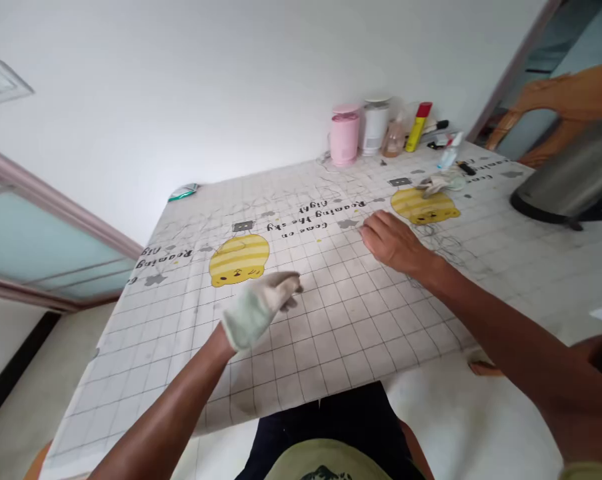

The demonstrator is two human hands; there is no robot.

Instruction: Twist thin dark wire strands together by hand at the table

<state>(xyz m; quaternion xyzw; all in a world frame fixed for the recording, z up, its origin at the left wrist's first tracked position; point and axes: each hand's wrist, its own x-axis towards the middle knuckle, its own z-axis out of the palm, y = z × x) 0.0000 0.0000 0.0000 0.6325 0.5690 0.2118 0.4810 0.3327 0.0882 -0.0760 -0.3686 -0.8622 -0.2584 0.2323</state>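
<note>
Fingers curl on the bare right hand point(393, 245), blur on the left hand point(268, 297), grips unclear; its white-and-green fabric glove point(245, 319), if loose, could slip

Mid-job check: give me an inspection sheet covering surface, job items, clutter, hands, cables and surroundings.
Surface: white grid-patterned tablecloth with yellow striped animal prints.
Job items: pale green-and-white fabric glove on the left hand; a similar loose glove lies on the cloth, far right.
Clutter: pink cylindrical container, white cylindrical container and yellow can with red cap near the wall; silver metal jug at right.
Hands: left gloved, slightly blurred; right hand bare, fingers curled. Whether either holds anything cannot be told.
Cables: none clearly seen; thin grey lines on the cloth may be print or thread.
Surroundings: white wall; orange-brown wooden chair beyond the table's right side.
</note>
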